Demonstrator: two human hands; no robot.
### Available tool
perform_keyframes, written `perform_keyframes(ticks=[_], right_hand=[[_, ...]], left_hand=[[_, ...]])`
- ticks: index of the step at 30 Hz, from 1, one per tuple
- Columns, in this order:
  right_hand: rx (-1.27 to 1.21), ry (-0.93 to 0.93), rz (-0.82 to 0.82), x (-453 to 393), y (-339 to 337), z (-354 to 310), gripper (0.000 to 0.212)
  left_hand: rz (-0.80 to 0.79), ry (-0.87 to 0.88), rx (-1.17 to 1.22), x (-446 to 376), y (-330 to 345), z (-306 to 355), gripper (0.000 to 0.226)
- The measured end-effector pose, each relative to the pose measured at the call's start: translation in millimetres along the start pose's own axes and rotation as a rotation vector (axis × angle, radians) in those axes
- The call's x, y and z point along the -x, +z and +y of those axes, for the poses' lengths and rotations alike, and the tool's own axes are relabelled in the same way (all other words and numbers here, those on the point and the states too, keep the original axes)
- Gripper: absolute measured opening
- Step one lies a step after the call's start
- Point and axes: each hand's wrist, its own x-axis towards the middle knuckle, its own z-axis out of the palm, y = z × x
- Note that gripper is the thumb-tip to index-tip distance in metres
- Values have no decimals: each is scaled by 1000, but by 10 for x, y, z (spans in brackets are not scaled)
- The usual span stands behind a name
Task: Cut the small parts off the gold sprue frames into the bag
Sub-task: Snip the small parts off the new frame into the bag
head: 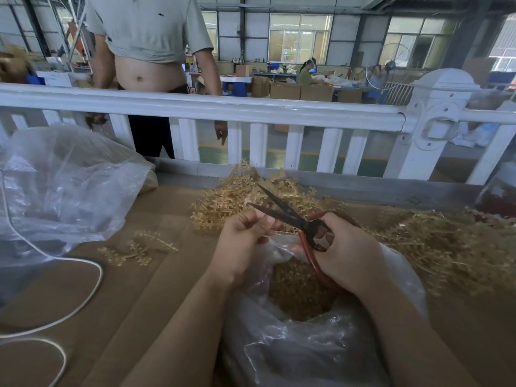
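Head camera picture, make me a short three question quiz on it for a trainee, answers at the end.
1. True or false: the scissors have their blades apart.
2. Which hand grips the red handles? A) left B) right
3. Fill in: the cut gold parts lie inside the clear ____.

Key: 1 true. 2 B, the right hand; the left hand pinches near a blade tip. 3 bag.

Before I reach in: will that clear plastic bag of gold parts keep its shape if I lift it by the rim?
Probably not. The clear plastic bag is thin and crumpled, so its rim should collapse. The small gold cut parts pooled inside would likely sag the bottom and shift.
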Motion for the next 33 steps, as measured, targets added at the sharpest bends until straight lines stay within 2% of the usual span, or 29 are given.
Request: perform_keyframes(ticks=[3, 6, 8, 13, 20, 27, 30, 33], right_hand=[[51, -23, 8, -7, -1, 29, 57], [90, -41, 7, -8, -8, 32, 64], [104, -38, 0, -10, -21, 32, 63], [66, -33, -58, -13, -32, 17, 62], [76, -13, -30, -6, -32, 17, 61], [154, -10, 22, 6, -32, 27, 44], [134, -10, 22, 13, -34, 36, 45], [144, -14, 34, 17, -28, 50, 55]], left_hand=[[30, 8, -21, 0, -11, -3, 30], [38, 10, -40, 2, -4, -9, 24], [42, 9, -31, -4, 0, -18, 19], [68, 14, 2, -12, 16, -23, 28], [34, 47, -19, -16, -15, -36, 21], [16, 46, -29, -25, -25, -56, 18], [27, 52, -8, -34, -19, -76, 17], [46, 55, 18, -42, -9, -86, 21]])
